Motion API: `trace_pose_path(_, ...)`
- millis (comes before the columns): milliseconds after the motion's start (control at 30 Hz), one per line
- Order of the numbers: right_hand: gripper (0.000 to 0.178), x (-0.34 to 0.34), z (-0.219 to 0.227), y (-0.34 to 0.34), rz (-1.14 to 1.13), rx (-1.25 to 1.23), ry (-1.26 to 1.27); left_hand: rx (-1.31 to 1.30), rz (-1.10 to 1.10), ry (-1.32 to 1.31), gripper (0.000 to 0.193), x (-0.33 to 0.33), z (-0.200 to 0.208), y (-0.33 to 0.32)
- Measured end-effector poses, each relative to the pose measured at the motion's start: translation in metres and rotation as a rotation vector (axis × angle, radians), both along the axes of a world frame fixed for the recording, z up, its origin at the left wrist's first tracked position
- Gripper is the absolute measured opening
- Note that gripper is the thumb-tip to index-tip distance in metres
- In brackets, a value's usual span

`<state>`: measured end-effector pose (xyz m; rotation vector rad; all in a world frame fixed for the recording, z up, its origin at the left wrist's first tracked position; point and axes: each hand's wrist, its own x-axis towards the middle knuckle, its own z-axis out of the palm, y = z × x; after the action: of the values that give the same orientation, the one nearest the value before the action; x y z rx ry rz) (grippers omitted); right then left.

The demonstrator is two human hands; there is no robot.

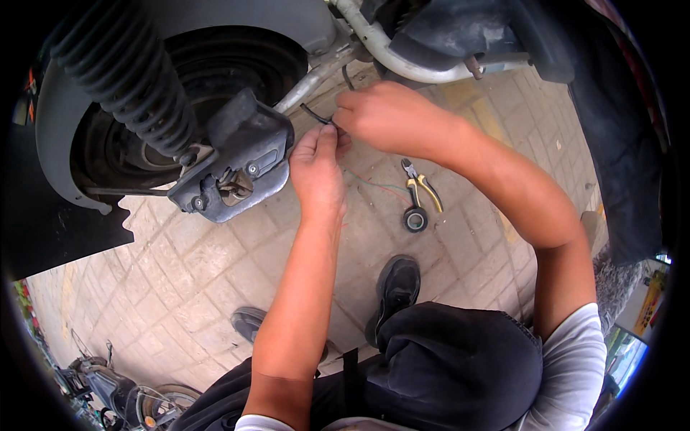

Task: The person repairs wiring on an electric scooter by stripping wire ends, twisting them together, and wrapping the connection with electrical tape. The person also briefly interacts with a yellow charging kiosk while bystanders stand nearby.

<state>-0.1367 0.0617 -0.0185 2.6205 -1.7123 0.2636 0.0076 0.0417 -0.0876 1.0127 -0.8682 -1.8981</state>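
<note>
Close together under the vehicle's frame, my two hands work on a black cable [313,113]. My left hand [317,171] pinches it between thumb and fingers, and a short end sticks out to the left. From above, my right hand [377,118] closes round the same spot with curled fingers; what lies inside its grip is mostly hidden. Another stretch of dark cable [348,77] runs up from the right hand toward the frame. On the paving to the right lie cutting pliers [421,188] with yellow and black handles. A roll of black tape [415,220] touches their lower end.
A wheel [237,61], a black ribbed shock absorber boot [126,79] and a metal-edged bracket [241,169] stand at the left. A pale frame tube [410,68] crosses above my hands. Thin red and green wires [377,185] lie by the pliers. Another two-wheeler [115,391] is at lower left.
</note>
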Motion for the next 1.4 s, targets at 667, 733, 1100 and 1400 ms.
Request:
trace_pose_path(667,0.028,0.014,0.0,-0.007,-0.356,0.387,-0.341,0.306,0.052,0.329,0.01,-0.01,-0.017,0.004)
trace_pose_path(733,0.031,0.022,0.002,-0.006,-0.418,0.362,-0.312,0.349,0.048,0.358,0.01,-0.009,0.006,0.007)
trace_pose_path(1100,0.041,0.021,0.005,0.009,-0.44,0.53,-0.448,0.339,0.026,0.44,0.012,-0.009,0.015,0.013)
trace_pose_path(1400,0.026,0.033,0.034,0.024,-0.462,0.28,-0.078,0.239,-0.045,0.372,0.006,-0.001,-0.003,0.009)
